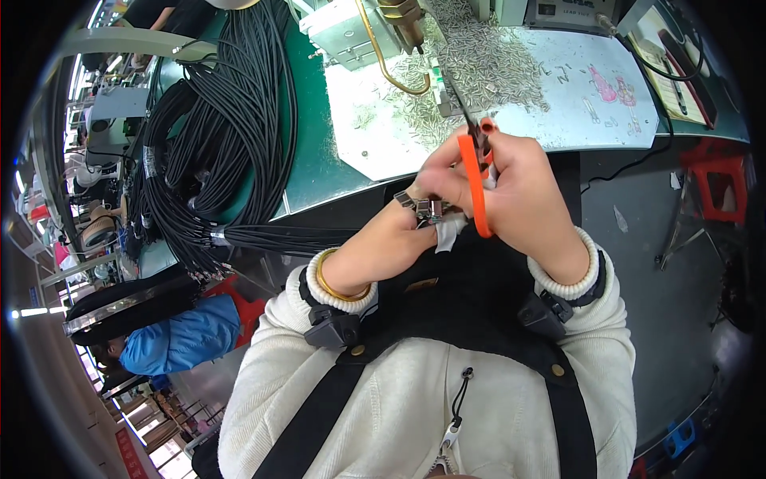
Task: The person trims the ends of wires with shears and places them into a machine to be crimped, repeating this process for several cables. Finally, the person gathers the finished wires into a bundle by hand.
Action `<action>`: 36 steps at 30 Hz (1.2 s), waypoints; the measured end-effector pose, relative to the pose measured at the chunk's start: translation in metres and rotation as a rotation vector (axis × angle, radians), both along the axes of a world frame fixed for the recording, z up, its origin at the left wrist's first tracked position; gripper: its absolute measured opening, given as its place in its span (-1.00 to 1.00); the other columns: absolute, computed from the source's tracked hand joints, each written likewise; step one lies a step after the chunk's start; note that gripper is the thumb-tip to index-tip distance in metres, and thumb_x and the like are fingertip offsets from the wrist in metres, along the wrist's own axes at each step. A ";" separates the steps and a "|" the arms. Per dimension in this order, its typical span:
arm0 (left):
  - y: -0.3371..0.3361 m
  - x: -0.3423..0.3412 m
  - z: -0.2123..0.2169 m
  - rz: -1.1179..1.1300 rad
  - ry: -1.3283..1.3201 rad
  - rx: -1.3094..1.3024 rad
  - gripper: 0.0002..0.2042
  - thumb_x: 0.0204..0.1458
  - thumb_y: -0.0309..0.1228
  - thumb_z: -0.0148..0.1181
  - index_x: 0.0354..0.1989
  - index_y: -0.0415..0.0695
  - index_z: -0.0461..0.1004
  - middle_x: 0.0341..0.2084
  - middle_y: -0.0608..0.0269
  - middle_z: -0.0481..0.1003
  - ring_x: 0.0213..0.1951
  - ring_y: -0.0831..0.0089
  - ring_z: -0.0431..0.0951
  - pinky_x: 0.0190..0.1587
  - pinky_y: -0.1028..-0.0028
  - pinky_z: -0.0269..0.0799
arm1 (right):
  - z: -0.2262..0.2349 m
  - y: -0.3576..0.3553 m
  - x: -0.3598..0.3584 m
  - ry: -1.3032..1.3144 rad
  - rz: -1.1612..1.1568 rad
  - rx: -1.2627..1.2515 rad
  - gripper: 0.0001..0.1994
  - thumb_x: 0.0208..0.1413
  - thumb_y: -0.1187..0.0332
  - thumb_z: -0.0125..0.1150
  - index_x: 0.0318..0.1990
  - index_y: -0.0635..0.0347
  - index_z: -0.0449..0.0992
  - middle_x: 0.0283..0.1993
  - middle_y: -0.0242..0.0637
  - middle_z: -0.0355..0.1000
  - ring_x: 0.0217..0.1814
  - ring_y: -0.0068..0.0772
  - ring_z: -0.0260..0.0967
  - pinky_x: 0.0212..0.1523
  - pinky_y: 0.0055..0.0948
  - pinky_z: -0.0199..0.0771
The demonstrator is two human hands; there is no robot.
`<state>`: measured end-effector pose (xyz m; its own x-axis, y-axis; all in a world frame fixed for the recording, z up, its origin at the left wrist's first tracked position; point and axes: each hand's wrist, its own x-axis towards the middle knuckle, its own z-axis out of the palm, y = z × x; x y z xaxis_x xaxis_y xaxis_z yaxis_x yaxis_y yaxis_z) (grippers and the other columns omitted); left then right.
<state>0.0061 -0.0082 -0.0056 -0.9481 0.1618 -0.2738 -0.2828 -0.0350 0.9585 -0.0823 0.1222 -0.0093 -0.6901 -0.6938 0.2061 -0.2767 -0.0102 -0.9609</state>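
Low in the frame the cream sleeves rise to mid-frame, where both hands meet close to the chest. The left hand (399,231), gold bangle at the wrist, is closed around a small metal clip (427,210) and a scrap of white cloth (449,231). The right hand (531,199) is wrapped around orange-handled pliers (476,188), whose dark tips point up toward the bench; I cannot tell what they bite on. The clip sits just left of the pliers' handle, touching the left fingers and almost against the right palm. With the hands this crowded, the pliers could slip and nip a left fingertip, or the clip could twist out and drop to the dark floor below. Beyond, a white mat (574,96) on the bench is strewn with small metal pins (487,68), which a careless sleeve could scatter. At the upper left, black cable bundles (231,120) drape over the bench edge.
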 end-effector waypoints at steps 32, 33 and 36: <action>0.000 0.000 -0.009 0.322 0.481 -0.261 -0.93 -0.20 -0.69 0.11 -0.50 -0.30 0.44 -0.51 0.23 0.44 -0.45 0.55 0.40 -0.36 0.60 0.29 | 0.008 0.014 0.000 -0.960 0.226 0.191 -0.68 0.07 0.20 0.01 -0.55 0.29 0.36 -0.79 -0.40 0.20 -0.87 -0.69 0.04 -0.82 -0.72 0.02; -0.001 -0.001 -0.009 0.322 0.481 -0.261 -0.93 -0.20 -0.69 0.11 -0.50 -0.30 0.44 -0.51 0.23 0.44 -0.45 0.55 0.40 -0.36 0.60 0.29 | 0.005 0.014 0.000 -0.961 0.226 0.191 -0.68 0.07 0.20 0.01 -0.55 0.29 0.36 -0.79 -0.40 0.20 -0.87 -0.69 0.04 -0.82 -0.72 0.02; -0.009 -0.003 -0.008 0.284 0.387 -0.242 -0.93 -0.18 -0.68 0.11 -0.48 -0.28 0.43 -0.53 0.26 0.43 -0.48 0.59 0.39 -0.40 0.64 0.26 | -0.010 0.011 0.002 -1.165 0.323 -0.085 -0.68 0.09 0.20 -0.01 -0.57 0.26 0.33 -0.74 -0.41 0.23 -0.86 -0.68 0.07 -0.84 -0.74 0.01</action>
